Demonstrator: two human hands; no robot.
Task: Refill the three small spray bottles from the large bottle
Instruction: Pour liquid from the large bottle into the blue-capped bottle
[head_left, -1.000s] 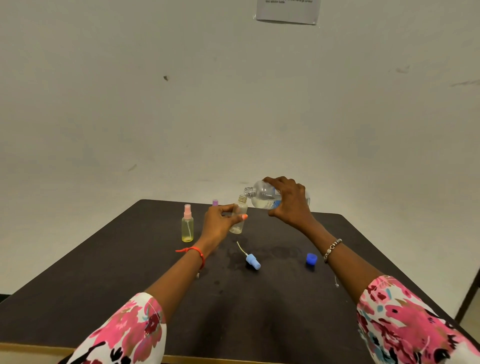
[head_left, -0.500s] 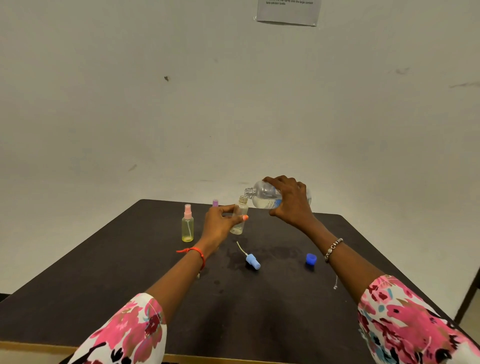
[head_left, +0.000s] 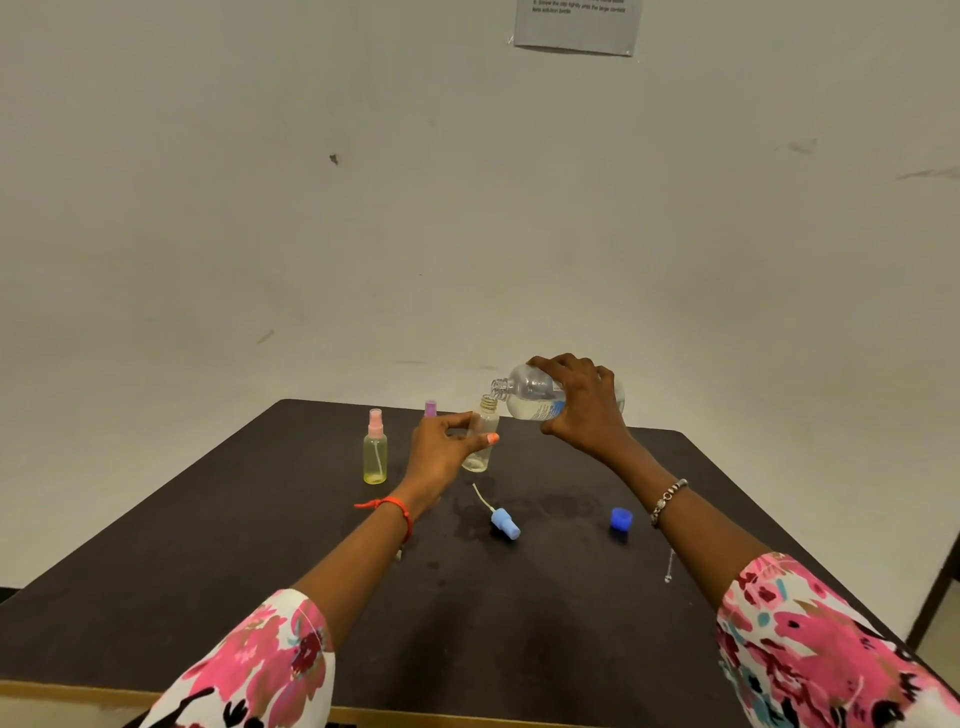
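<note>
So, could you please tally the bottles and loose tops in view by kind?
Small spray bottles: 3 (pink-topped bottle, purple-topped bottle, uncapped bottle)
Large bottle: 1
Loose spray head: 1
Loose blue cap: 1
Total: 6

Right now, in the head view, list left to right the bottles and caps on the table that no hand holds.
Pink-topped spray bottle → purple-topped bottle → light blue spray head → dark blue cap.
</note>
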